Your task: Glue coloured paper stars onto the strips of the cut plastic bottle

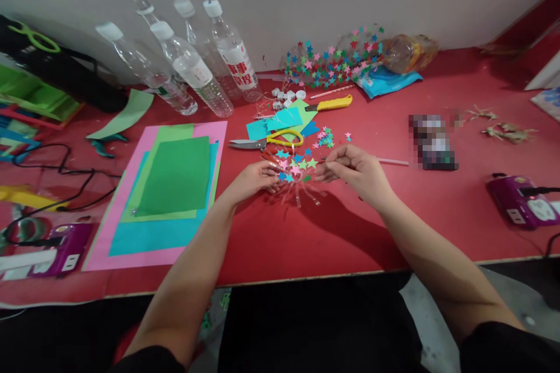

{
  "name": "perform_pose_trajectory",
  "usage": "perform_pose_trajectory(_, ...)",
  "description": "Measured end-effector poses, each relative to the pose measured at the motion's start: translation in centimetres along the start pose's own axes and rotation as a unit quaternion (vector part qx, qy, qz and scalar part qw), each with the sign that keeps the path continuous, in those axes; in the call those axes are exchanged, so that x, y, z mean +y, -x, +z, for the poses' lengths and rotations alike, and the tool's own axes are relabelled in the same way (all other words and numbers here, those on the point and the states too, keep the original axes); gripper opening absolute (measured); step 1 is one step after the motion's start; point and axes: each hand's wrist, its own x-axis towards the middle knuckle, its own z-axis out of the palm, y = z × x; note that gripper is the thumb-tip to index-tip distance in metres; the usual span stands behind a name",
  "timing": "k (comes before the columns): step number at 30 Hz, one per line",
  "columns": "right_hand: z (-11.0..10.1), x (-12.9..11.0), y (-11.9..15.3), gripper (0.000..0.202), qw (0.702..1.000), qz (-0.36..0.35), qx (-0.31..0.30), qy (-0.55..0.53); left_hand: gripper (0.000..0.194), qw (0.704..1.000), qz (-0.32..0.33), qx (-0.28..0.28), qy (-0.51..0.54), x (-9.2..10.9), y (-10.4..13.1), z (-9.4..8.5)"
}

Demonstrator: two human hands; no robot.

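Note:
Between my hands is a clear plastic piece with fringe-like strips (305, 193), with pink, blue and green paper stars (296, 169) on it. My left hand (257, 179) is closed on its left side. To the right of the stars, my right hand (356, 173) is pinched, thumb against fingers; whatever it holds is too small to make out. Just behind lie yellow-handled scissors (285, 139) and a small heap of loose paper stars (325, 139). A thin pale stick (394, 162) extends to the right from behind my right hand.
Several plastic bottles (238, 61) stand along the wall. Coloured paper sheets (175, 178) are stacked at left. A yellow utility knife (335, 103), a star-covered clear bottle (335, 61) and a blue packet (387, 83) lie behind. At right are a phone (433, 143) and a purple power adapter (518, 201).

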Motion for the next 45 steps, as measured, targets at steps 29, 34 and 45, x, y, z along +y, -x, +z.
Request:
perform_pose_trajectory(29, 0.4, 3.4, -1.1, 0.013, 0.987, -0.023, 0.01, 0.158, 0.075, 0.975, 0.181, 0.12, -0.039, -3.1, -1.1, 4.2)
perform_pose_trajectory(34, 1.0, 2.3, -0.5, 0.015, 0.999, -0.026, 0.0, 0.04, 0.067, 0.974, 0.151, 0.092, 0.142, -2.8, 0.0, 4.9)
perform_pose_trajectory(45, 1.2, 0.0, 1.4, 0.023, 0.809, -0.403, 0.108, 0.414, 0.04, 0.982, 0.065, 0.073, 0.163, -0.3, 1.6, 5.8)
